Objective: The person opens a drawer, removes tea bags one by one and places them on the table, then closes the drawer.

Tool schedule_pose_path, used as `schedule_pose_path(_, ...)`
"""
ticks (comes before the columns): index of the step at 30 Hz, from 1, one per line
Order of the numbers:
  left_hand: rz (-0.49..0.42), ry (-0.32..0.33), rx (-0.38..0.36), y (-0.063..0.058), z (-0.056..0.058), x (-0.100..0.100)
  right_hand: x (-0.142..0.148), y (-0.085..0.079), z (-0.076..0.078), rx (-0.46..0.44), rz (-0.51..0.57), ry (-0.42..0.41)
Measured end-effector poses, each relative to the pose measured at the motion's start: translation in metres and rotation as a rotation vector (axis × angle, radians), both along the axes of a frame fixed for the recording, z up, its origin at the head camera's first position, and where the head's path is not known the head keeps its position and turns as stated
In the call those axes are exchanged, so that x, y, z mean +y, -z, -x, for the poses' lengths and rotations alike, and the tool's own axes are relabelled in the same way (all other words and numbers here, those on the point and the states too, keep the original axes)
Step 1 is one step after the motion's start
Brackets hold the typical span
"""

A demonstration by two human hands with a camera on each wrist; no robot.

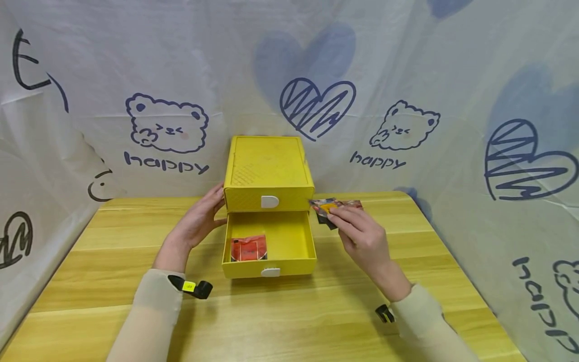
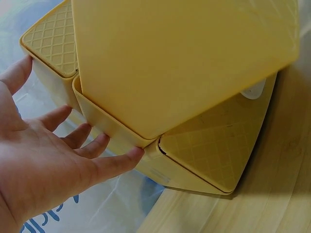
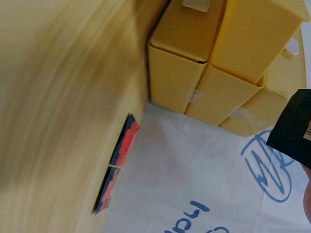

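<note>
Yellow plastic three-drawer cabinet (image 1: 271, 163) stands on wooden desk (image 1: 271, 327), middle drawer (image 1: 246, 269) extended. Left hand (image 1: 196, 221): fingers spread, touching cabinet's side wall. Right hand (image 1: 364, 236): pinching flat, black, printed packet (image 3: 291, 128) beside cabinet.

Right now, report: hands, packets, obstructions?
Left hand touching yellow cabinet; right hand pinching dark packet; red packet in open drawer; nothing seen blocking drawer.

White cloth (image 1: 235, 65) with blue hearts (image 1: 327, 55) hangs behind a wood-grain table (image 1: 271, 322)
</note>
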State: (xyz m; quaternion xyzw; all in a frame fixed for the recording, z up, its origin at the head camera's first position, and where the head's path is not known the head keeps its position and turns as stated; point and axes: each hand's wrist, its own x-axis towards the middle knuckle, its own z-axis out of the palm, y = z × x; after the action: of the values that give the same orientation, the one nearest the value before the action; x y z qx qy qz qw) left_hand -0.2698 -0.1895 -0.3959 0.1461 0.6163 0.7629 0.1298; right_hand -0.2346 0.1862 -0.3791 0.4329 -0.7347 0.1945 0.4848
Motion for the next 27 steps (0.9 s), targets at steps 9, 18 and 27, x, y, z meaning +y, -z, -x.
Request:
schedule_pose_path(9,-0.002,-0.004,-0.001,0.0,0.0,0.0,0.007,0.015,0.003,-0.025,-0.047,0.051)
schedule_pose_path(18,0.0,-0.008,-0.002,0.001,0.0,0.0,0.015,0.031,0.009,-0.088,-0.096,0.103)
schedule_pose_path(27,-0.007,0.004,-0.002,0.0,0.0,-0.001,0.02,0.046,0.015,-0.15,-0.16,0.155)
